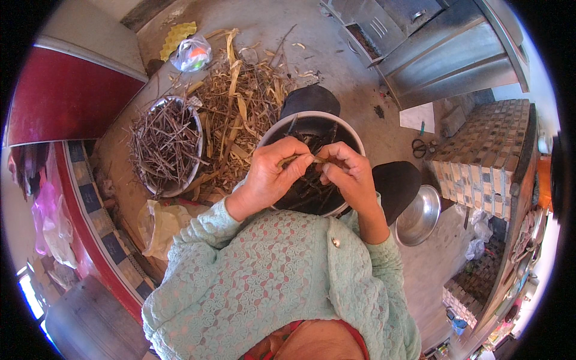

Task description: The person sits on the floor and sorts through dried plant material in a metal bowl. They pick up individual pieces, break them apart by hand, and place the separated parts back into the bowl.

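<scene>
My left hand (275, 171) and my right hand (349, 175) meet above a pale-rimmed basin (359, 135) between my knees. Both are closed, thumbs against forefingers, pinching a thin yellowish-brown stalk (318, 160). It runs from the left fingers across to the right ones, with its ends partly covered. Inside the basin, under my hands, lie dark thin sticks (309, 193); my hands hide part of them.
Left of me, a second basin (198, 135) is heaped with dry twigs (165, 144). Beside it, dry stalks and husks (240, 102) cover the floor. To the right are a metal bowl (418, 216), scissors (419, 147) and a tiled stove block (480, 156). Metal cabinets (444, 54) stand farther off.
</scene>
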`<state>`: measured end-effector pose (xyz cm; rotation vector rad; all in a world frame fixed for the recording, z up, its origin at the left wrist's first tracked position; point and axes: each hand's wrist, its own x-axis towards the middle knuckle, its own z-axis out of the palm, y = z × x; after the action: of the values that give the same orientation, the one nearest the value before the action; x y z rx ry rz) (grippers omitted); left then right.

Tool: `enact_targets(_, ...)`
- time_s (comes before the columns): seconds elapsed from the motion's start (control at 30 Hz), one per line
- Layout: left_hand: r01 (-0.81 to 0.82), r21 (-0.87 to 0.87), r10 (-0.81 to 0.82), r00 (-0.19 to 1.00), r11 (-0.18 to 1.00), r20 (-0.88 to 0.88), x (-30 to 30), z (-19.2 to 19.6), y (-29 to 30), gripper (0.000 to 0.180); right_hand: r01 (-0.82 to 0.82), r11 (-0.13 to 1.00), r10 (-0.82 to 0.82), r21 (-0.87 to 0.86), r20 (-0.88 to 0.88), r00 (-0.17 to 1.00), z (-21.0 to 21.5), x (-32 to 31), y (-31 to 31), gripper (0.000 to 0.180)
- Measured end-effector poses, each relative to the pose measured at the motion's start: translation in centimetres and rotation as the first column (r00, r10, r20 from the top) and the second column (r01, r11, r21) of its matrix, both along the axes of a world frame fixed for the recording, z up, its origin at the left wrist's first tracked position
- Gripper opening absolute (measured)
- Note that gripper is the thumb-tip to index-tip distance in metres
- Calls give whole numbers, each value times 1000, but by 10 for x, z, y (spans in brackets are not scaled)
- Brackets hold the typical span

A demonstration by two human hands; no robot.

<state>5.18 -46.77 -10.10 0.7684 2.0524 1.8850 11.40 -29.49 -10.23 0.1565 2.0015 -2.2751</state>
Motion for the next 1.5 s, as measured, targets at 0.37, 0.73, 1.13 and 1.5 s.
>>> enact_targets(0.37,35,247,-135,905,968,403,-6,1,-4,14,23,994,-18,-111,44,999,8,0,7,21)
enact_targets(0.73,102,187,-168,909,977,381,-2,-6,0,15,172,966,-148,-195,133,980,-1,-1,-7,16)
enact_targets(1.13,104,189,-172,906,976,387,-4,-3,-3,13,55,974,-31,-221,110,993,5,2,1,17)
enact_targets(1.5,174,78,-190,923,982,336,-5,2,-8,12,16,999,-15,-47,23,1000,-1,14,11,16)
